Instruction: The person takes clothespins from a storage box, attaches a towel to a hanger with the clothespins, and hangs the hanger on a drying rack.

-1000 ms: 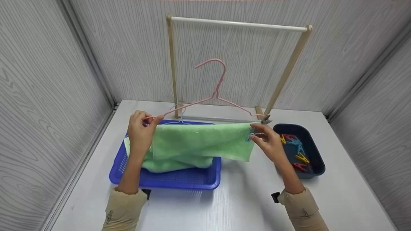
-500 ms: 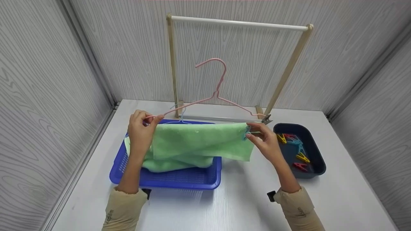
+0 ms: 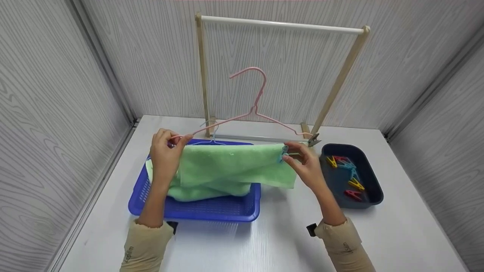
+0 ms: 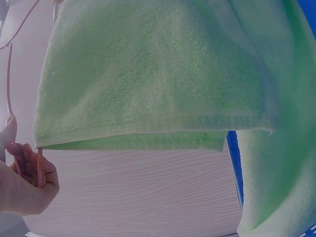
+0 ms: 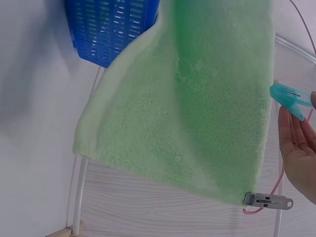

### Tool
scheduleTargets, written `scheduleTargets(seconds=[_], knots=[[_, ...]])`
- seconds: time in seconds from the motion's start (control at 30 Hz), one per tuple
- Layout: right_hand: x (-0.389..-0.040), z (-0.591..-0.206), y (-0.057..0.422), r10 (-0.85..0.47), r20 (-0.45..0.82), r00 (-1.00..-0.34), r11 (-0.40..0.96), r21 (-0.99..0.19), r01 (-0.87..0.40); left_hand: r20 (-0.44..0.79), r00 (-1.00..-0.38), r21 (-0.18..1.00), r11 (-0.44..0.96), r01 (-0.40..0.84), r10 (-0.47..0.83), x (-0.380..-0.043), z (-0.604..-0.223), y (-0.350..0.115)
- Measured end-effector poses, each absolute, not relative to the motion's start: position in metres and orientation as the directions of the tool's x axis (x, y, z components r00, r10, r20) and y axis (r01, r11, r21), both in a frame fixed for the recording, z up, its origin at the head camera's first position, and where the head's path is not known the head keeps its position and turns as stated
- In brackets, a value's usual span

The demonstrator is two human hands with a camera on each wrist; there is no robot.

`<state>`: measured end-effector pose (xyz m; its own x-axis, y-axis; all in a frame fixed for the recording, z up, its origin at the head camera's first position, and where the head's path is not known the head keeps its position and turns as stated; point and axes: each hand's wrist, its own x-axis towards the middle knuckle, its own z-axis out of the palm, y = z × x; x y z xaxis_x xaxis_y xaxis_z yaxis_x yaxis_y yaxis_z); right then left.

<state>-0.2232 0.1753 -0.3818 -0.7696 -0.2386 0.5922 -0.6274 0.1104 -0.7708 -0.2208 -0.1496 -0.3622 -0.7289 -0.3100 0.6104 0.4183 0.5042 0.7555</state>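
A green towel is draped over the lower bar of a pink wire hanger, its other end lying in the blue basket. My left hand pinches the hanger's left corner, where the towel's edge begins. A grey clip bites the towel's corner at the hanger's right end. With thumb and fingers, my right hand pinches a light-blue clothespin, whose tip is at the towel's top edge, left of the grey clip. Whether it is clamped on the cloth, I cannot tell.
The blue basket also holds a pale-blue hanger at its back. Behind stands a wooden rack with a white rod. To the right, a dark tray contains several red, yellow and blue clothespins.
My right hand has shifted left along the towel's top edge with the clothespin, away from the grey clip. The left hand and the hanger have stayed almost in place.
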Motion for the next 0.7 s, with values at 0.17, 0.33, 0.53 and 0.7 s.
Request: scheduleTargets(seconds=[0.17, 0.33, 0.53, 0.7], knots=[[-0.222, -0.384, 0.169, -0.254, 0.601, -0.758, 0.098, -0.764, -0.638, 0.616, -0.723, 0.753, 0.501, 0.426, -0.312, -0.221, -0.363, -0.149], [-0.221, -0.385, 0.163, -0.255, 0.602, -0.757, 0.090, -0.765, -0.638, 0.622, -0.719, 0.747, 0.512, 0.424, -0.310, -0.221, -0.362, -0.149], [-0.219, -0.387, 0.156, -0.257, 0.595, -0.761, 0.078, -0.773, -0.630, 0.606, -0.730, 0.759, 0.504, 0.412, -0.315, -0.220, -0.361, -0.149], [-0.217, -0.391, 0.151, -0.272, 0.580, -0.768, 0.073, -0.783, -0.618, 0.604, -0.732, 0.760, 0.504, 0.411, -0.315, -0.220, -0.362, -0.149]])
